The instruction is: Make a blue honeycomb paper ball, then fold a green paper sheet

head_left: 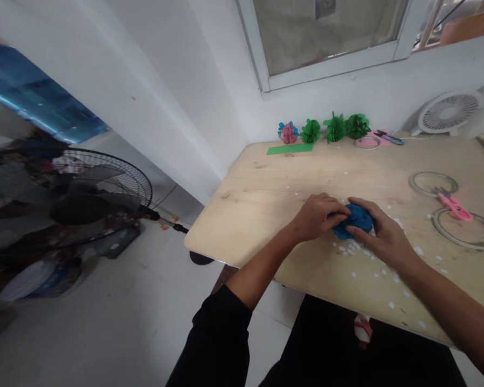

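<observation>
A blue folded paper flower (pixel 358 216) is between my two hands, just above or on the wooden table (pixel 262 199). From the left, my left hand (pixel 318 217) pinches the flower's edge with thumb and fingers. My right hand (pixel 383 228) curls round its right side, fingers behind and thumb in front. Small white paper scraps (pixel 349 248) lie scattered below and to the right of the flower. The hands hide part of the flower.
Along the wall stand a pink-and-blue paper flower (pixel 289 133) and several green ones (pixel 335 128), with a green paper strip (pixel 290 149) in front. To the right lie pink-handled snips (pixel 455 207), tape rings (pixel 465 228), a cutter (pixel 389 137) and a small white fan (pixel 449 112). A black fan (pixel 105 199) stands left.
</observation>
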The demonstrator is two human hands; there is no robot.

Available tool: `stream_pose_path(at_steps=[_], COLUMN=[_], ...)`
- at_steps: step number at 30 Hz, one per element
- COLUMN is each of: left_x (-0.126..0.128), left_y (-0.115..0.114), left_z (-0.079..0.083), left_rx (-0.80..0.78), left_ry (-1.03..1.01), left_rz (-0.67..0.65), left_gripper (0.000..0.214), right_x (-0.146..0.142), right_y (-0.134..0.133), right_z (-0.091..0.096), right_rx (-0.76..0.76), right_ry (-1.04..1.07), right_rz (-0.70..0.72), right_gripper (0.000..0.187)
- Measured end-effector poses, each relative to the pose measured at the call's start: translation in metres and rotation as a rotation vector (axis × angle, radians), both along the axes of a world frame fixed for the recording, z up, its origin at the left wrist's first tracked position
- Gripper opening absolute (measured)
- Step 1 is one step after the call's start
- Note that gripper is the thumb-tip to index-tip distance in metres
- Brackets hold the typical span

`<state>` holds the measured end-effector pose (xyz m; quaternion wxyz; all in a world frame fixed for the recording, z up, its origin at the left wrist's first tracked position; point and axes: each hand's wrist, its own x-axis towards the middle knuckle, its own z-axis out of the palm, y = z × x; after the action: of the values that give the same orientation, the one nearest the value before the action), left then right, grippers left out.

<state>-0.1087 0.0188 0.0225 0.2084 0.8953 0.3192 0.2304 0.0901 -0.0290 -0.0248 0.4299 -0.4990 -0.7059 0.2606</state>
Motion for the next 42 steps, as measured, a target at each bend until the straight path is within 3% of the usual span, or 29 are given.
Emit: stream_pose_path(at_steps=[11, 21, 34, 42], left_x=[-0.013, -0.013, 0.006, 0.028], left_y=[-0.007, -0.012, -0.037, -0.048], left_z=[-0.019, -0.036, -0.046, -0.052], left_rx=[-0.132, -0.195, -0.097, 0.055], left_ry=[-0.314, -0.416, -0.432, -0.288], left_rz=[0.133, 0.168, 0.335, 0.482], left_gripper=[0.016, 0.024, 0.032, 0.035], right_x=[0.007, 0.008, 0.007, 0.009], right_y=[-0.001, 0.0, 0.003, 0.002], right_z=[0.002, 0.0, -0.006, -0.003], right_rx=[-0.071, -0.085, -0.089, -0.08], right_ry=[0.033, 0.053, 0.158, 0.158], right_rz=[-0.019, 0.023, -0.031, -0.044], right_gripper=[0.063, 0.066, 0.059, 0.056])
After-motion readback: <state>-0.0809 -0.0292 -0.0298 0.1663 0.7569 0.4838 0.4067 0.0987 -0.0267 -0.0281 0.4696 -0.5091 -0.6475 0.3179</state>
